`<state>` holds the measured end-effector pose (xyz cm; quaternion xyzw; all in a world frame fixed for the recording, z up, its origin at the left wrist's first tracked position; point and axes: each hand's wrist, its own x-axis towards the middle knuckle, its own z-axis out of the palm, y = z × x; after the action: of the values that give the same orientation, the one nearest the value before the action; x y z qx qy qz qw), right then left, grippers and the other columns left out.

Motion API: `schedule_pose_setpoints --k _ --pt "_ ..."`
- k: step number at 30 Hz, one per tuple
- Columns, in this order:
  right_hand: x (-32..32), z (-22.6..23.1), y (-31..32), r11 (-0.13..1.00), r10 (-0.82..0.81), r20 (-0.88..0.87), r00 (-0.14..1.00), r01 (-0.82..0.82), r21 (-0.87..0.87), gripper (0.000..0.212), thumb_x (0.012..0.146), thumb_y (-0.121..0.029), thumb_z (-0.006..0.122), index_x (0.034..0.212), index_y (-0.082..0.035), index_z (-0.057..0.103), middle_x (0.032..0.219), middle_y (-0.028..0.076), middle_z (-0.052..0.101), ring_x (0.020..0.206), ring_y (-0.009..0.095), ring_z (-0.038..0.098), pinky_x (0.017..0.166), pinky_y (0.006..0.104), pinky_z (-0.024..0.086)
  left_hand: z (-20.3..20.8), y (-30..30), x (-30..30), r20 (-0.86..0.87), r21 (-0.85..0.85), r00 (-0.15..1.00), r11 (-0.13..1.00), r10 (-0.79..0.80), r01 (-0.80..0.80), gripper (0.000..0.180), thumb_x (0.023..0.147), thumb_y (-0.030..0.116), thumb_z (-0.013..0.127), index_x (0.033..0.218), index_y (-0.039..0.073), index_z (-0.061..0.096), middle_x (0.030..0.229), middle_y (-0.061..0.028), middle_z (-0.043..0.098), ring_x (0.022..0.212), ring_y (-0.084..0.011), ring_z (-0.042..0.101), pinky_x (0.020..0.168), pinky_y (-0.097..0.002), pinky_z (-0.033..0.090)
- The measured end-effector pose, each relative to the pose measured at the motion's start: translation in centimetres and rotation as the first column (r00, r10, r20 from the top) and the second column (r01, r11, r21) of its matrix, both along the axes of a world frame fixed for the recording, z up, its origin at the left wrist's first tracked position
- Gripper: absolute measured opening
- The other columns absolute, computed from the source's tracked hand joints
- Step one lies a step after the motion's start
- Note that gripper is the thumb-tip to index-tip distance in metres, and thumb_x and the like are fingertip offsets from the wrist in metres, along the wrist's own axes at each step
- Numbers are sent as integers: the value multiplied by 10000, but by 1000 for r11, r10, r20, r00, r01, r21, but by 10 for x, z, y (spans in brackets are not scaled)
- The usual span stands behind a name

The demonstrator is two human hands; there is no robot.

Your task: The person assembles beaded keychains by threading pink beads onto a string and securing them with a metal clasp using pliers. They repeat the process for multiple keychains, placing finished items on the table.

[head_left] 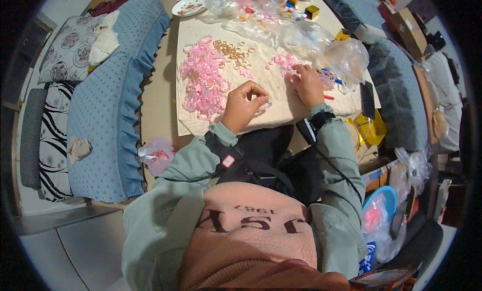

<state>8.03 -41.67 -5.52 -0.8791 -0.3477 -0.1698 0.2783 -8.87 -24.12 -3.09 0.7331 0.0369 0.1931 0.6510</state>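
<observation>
My left hand (242,106) is closed in a pinch near the table's front edge, with a few small clear beads (266,106) at its fingertips. Whether these are strung together is too small to tell. At a small heap of pink beads (282,63), my right hand (308,86) has its fingers bent down and drawn together; what lies between them is hidden. A large pile of pink and clear beads (203,80) spreads to the left of my left hand. Gold-coloured rings (234,52) lie beyond it, beside a few pink flower-shaped pieces (246,72).
Crumpled clear plastic bags (301,37) cover the table's far side. A white plate (190,7) with small pieces stands far left. Blue pens (337,80), a red pen (329,97) and a black phone (367,100) lie at right. Blue-covered sofas (108,115) flank the table.
</observation>
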Motion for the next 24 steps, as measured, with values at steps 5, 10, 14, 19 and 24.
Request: schedule_pose_setpoints --k 5,10,14,19,24 --pt "0 -14 2 999 22 0 1000 -22 30 173 853 -150 643 1005 -70 633 965 139 621 933 356 582 790 432 481 -5 4 5 31 19 999 999 39 -39 81 802 4 717 838 24 647 794 -9 663 661 -48 525 611 -225 462" --pt "4 -13 -1 997 73 24 997 -72 -8 143 852 -133 637 972 -57 618 943 137 617 924 352 580 783 429 478 -5 4 7 34 -11 998 999 50 -50 84 807 1 717 853 27 651 800 -3 661 663 -44 531 612 -225 466" --pt "0 -6 0 997 79 112 991 -81 7 152 828 -91 624 974 -56 600 906 135 618 896 347 575 749 434 478 -3 5 3 9 -75 999 996 53 -53 94 817 23 728 874 44 657 824 2 661 704 -50 532 649 -220 446" --pt "-26 14 11 857 220 -338 915 -16 515 146 955 -168 586 1040 -53 617 844 68 637 698 177 582 613 308 473 4 6 0 57 -83 997 996 47 -42 100 817 43 744 872 60 662 831 12 661 733 -46 535 652 -217 422" --pt "-70 48 -1 749 602 -645 470 -52 661 216 1005 -184 537 1147 -35 602 854 -11 586 673 41 486 584 195 390 13 7 -5 90 32 991 995 96 -99 100 810 47 750 861 73 668 830 18 667 742 -52 552 643 -224 401"
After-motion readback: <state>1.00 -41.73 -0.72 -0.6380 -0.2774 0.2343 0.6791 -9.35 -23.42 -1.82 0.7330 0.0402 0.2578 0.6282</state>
